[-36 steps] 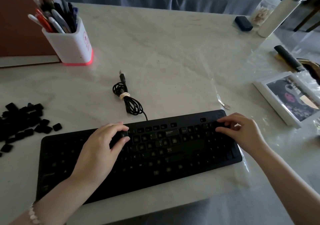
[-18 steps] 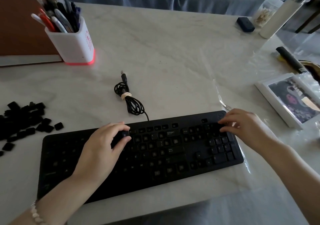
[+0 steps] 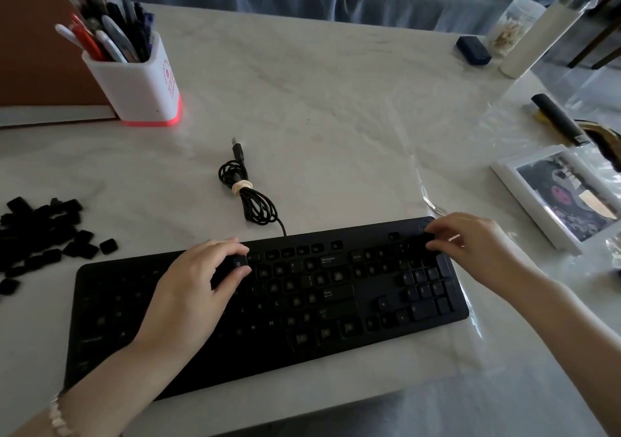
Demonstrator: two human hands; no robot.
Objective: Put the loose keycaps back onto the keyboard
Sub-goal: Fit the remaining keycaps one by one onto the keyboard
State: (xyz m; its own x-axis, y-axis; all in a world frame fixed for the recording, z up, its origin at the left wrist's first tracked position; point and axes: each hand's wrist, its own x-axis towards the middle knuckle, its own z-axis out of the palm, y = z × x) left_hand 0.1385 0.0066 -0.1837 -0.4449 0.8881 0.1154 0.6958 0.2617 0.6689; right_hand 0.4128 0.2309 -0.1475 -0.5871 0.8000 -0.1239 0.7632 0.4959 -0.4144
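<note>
Black square keycap point(image 3: 239, 263) pinched in left hand point(image 3: 191, 289) grip | right hand point(image 3: 477, 245) grip unclear, on matte keyboard point(image 3: 386, 346)

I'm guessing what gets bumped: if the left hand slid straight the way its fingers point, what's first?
Probably the coiled cable beyond the keyboard, though depth is unclear. The left hand pinches a keycap.

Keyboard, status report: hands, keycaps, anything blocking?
Left hand pinches a keycap over the keyboard. Right hand on its top-right corner, grip unclear. Loose keycaps piled left, many sockets bare. Nothing blocking.
</note>
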